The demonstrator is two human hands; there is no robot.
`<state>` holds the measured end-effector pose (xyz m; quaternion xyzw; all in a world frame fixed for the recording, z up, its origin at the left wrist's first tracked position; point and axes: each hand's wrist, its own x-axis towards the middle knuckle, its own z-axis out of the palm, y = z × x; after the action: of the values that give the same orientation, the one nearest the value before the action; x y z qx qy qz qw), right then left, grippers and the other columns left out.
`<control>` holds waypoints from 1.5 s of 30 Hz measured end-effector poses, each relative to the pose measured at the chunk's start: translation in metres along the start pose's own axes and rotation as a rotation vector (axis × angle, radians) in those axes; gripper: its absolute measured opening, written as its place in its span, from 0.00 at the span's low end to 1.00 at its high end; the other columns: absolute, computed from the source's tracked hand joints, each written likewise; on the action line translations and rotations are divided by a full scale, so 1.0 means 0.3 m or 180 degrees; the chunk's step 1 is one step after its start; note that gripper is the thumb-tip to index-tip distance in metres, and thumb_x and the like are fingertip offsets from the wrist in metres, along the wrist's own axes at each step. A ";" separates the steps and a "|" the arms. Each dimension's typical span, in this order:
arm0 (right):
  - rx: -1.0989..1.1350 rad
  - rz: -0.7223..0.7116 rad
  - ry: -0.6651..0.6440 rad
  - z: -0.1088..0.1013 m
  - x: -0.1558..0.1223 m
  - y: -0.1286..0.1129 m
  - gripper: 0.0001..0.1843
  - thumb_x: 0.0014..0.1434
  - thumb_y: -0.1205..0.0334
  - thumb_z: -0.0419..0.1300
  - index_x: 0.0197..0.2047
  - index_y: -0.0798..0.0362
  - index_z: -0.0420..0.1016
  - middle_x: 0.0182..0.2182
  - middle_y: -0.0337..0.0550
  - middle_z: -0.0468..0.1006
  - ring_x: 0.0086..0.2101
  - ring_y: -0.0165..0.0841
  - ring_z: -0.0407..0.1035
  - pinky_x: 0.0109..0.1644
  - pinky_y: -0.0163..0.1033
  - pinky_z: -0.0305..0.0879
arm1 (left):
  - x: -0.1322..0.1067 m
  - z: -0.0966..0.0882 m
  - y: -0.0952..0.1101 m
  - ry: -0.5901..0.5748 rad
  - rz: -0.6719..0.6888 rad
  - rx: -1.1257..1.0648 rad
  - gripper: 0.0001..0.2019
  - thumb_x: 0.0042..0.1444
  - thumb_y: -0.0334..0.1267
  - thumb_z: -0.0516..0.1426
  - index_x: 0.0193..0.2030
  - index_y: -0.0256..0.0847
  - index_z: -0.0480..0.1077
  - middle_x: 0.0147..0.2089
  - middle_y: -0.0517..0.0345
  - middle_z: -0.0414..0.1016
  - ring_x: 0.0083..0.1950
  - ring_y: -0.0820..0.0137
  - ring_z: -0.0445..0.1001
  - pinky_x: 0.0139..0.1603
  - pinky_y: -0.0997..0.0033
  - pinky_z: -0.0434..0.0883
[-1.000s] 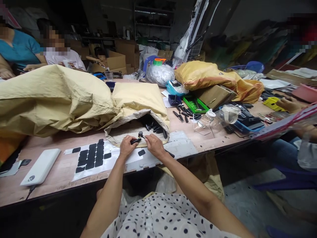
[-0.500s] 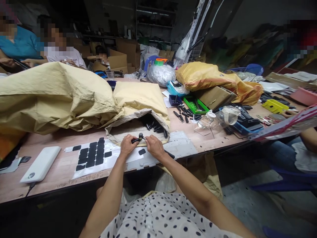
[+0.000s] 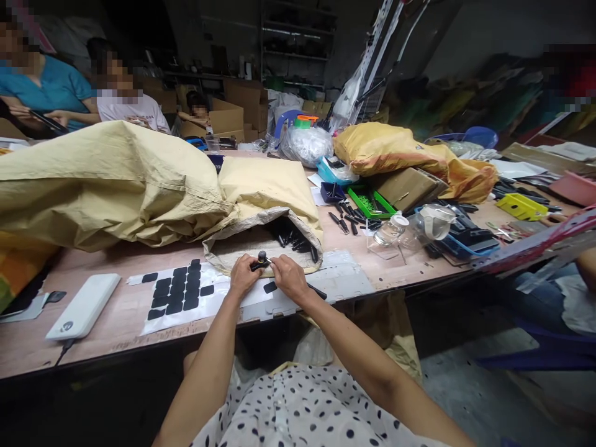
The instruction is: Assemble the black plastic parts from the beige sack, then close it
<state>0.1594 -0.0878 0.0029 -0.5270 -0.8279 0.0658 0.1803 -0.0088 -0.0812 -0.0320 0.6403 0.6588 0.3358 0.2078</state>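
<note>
At the table's near edge, my left hand (image 3: 243,275) is closed on a black handle-like part (image 3: 261,257) with a rounded knob at its end. My right hand (image 3: 289,277) is closed in a pinch on a thin silver-tipped piece (image 3: 269,261), which meets the black part near the knob. A black rod end (image 3: 317,291) shows beside the right wrist; whether the hand holds it is unclear. Just beyond both hands gapes a cream sack (image 3: 267,177) with several black parts (image 3: 294,238) inside. Black rounded-square stickers (image 3: 179,288) lie on a white sheet to the left.
A white power bank (image 3: 84,307) with a cable lies at left. Large cream cloth (image 3: 112,186) bulges behind it. To the right are a green tray (image 3: 371,202), loose black parts, a clear jug (image 3: 391,228) and a yellow bin (image 3: 521,206). Other people sit at the far left and right.
The view has shifted slightly, so the scene sits a little lower and further right. Both hands stay together on the black part, whose knob end has turned slightly.
</note>
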 end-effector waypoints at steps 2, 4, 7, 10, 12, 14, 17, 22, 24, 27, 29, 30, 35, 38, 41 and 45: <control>-0.0051 0.0062 0.0113 -0.002 0.014 0.031 0.15 0.70 0.62 0.51 0.51 0.46 0.78 0.41 0.45 0.77 0.43 0.35 0.70 0.44 0.35 0.65 | 0.001 0.001 0.000 0.0000 -0.0007 -0.0007 0.05 0.48 0.35 0.63 0.33 0.46 0.77 0.36 0.60 0.75 0.45 0.63 0.73 0.47 0.65 0.71; -0.0185 0.0097 0.0144 -0.004 0.027 0.070 0.14 0.70 0.63 0.52 0.50 0.47 0.78 0.41 0.46 0.77 0.43 0.36 0.69 0.45 0.36 0.63 | 0.000 0.000 0.001 -0.0001 -0.0018 0.0008 0.05 0.48 0.36 0.63 0.34 0.47 0.77 0.37 0.59 0.76 0.45 0.63 0.73 0.48 0.64 0.71; -0.0464 0.0067 0.0099 0.005 0.032 0.131 0.12 0.69 0.64 0.53 0.47 0.49 0.79 0.41 0.48 0.77 0.43 0.38 0.67 0.45 0.39 0.61 | -0.004 -0.003 0.003 -0.0030 -0.0037 0.0076 0.05 0.49 0.36 0.63 0.34 0.46 0.77 0.38 0.58 0.76 0.46 0.62 0.74 0.49 0.63 0.72; -0.0641 -0.0018 0.0167 0.028 0.020 0.175 0.12 0.68 0.65 0.54 0.48 0.50 0.78 0.40 0.48 0.76 0.42 0.40 0.65 0.45 0.41 0.59 | -0.002 -0.009 0.004 -0.0051 -0.0017 0.0163 0.04 0.49 0.37 0.63 0.34 0.46 0.77 0.39 0.57 0.76 0.46 0.61 0.74 0.49 0.62 0.71; -0.0666 -0.0041 0.0236 0.045 0.012 0.188 0.13 0.68 0.65 0.54 0.50 0.50 0.78 0.40 0.48 0.75 0.42 0.40 0.64 0.45 0.41 0.57 | 0.002 -0.016 0.007 -0.0075 0.0025 0.0203 0.03 0.51 0.38 0.63 0.34 0.46 0.76 0.39 0.57 0.76 0.46 0.61 0.73 0.49 0.62 0.71; -0.0660 -0.0056 0.0245 0.054 0.008 0.190 0.13 0.68 0.65 0.54 0.50 0.50 0.77 0.40 0.48 0.74 0.42 0.40 0.64 0.45 0.41 0.57 | -0.004 -0.025 0.015 -0.0102 0.0080 0.0214 0.03 0.52 0.39 0.62 0.35 0.46 0.76 0.40 0.57 0.77 0.45 0.61 0.73 0.50 0.62 0.71; -0.0647 -0.0075 0.0216 0.055 0.011 0.185 0.12 0.67 0.65 0.54 0.50 0.50 0.77 0.40 0.48 0.74 0.43 0.40 0.63 0.45 0.41 0.56 | -0.062 -0.041 0.044 -0.0091 0.0254 0.0119 0.06 0.57 0.42 0.59 0.37 0.45 0.76 0.40 0.55 0.78 0.45 0.61 0.74 0.51 0.61 0.71; -0.0635 -0.0031 0.0203 0.050 0.014 0.178 0.13 0.67 0.65 0.54 0.51 0.51 0.76 0.41 0.49 0.74 0.43 0.40 0.63 0.44 0.41 0.56 | -0.314 -0.058 0.113 -0.0576 0.0580 -0.0303 0.13 0.64 0.46 0.53 0.44 0.46 0.77 0.43 0.53 0.81 0.46 0.62 0.77 0.50 0.63 0.72; -0.0626 -0.0023 0.0206 0.051 0.013 0.177 0.13 0.67 0.64 0.54 0.51 0.51 0.76 0.41 0.49 0.74 0.42 0.41 0.63 0.44 0.41 0.56 | -0.420 -0.054 0.132 -0.1065 0.0597 -0.0345 0.14 0.64 0.47 0.52 0.46 0.47 0.77 0.45 0.53 0.82 0.47 0.62 0.79 0.51 0.65 0.73; -0.0609 -0.0022 0.0237 0.052 0.013 0.173 0.13 0.67 0.65 0.54 0.51 0.51 0.76 0.41 0.49 0.74 0.42 0.41 0.63 0.44 0.42 0.55 | -0.523 -0.029 0.140 -0.1731 0.0256 0.0087 0.12 0.63 0.45 0.53 0.46 0.47 0.77 0.44 0.53 0.83 0.47 0.61 0.80 0.50 0.65 0.73; -0.0603 -0.0011 0.0234 0.051 0.014 0.170 0.13 0.67 0.65 0.54 0.51 0.51 0.76 0.41 0.49 0.74 0.42 0.41 0.63 0.44 0.42 0.55 | -0.552 -0.003 0.132 -0.1996 -0.0132 0.0551 0.12 0.63 0.42 0.53 0.45 0.46 0.77 0.45 0.52 0.83 0.49 0.59 0.80 0.50 0.64 0.72; -0.0604 0.0003 0.0226 0.050 0.015 0.168 0.13 0.67 0.65 0.54 0.51 0.51 0.77 0.41 0.49 0.75 0.42 0.41 0.63 0.44 0.42 0.56 | -0.558 0.010 0.125 -0.2089 -0.0315 0.0770 0.12 0.63 0.40 0.52 0.46 0.46 0.76 0.47 0.50 0.83 0.51 0.58 0.80 0.51 0.63 0.72; -0.0618 0.0031 0.0198 0.043 0.016 0.161 0.13 0.68 0.64 0.53 0.50 0.51 0.77 0.41 0.50 0.75 0.42 0.41 0.63 0.44 0.42 0.56 | -0.548 0.035 0.103 -0.2404 -0.0627 0.1134 0.16 0.60 0.36 0.55 0.53 0.42 0.75 0.50 0.44 0.82 0.54 0.54 0.79 0.52 0.60 0.71; -0.0629 0.0032 0.0186 0.042 0.016 0.157 0.13 0.68 0.64 0.53 0.51 0.51 0.76 0.41 0.50 0.74 0.42 0.41 0.63 0.44 0.42 0.56 | -0.489 0.002 0.139 -0.2630 -0.0281 0.0286 0.14 0.57 0.41 0.57 0.48 0.44 0.78 0.42 0.53 0.83 0.44 0.60 0.81 0.46 0.65 0.73; -0.0652 0.0053 0.0166 0.041 0.015 0.154 0.13 0.68 0.63 0.53 0.50 0.52 0.76 0.42 0.50 0.74 0.43 0.41 0.63 0.44 0.42 0.56 | -0.347 -0.037 0.194 -0.2457 -0.0074 -0.0666 0.16 0.57 0.50 0.56 0.44 0.44 0.78 0.34 0.59 0.82 0.33 0.67 0.77 0.36 0.70 0.72; -0.0642 0.0051 0.0176 0.040 0.013 0.150 0.13 0.69 0.62 0.52 0.50 0.52 0.76 0.41 0.50 0.74 0.43 0.41 0.63 0.44 0.43 0.55 | -0.058 -0.036 0.230 -0.0770 -0.0205 -0.0745 0.15 0.56 0.49 0.56 0.39 0.42 0.77 0.34 0.57 0.82 0.35 0.66 0.77 0.38 0.69 0.71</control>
<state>0.1916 -0.0637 -0.0208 -0.5506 -0.8208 -0.0310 0.1486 0.0337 -0.1032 0.0216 0.6261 0.6055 0.3239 0.3695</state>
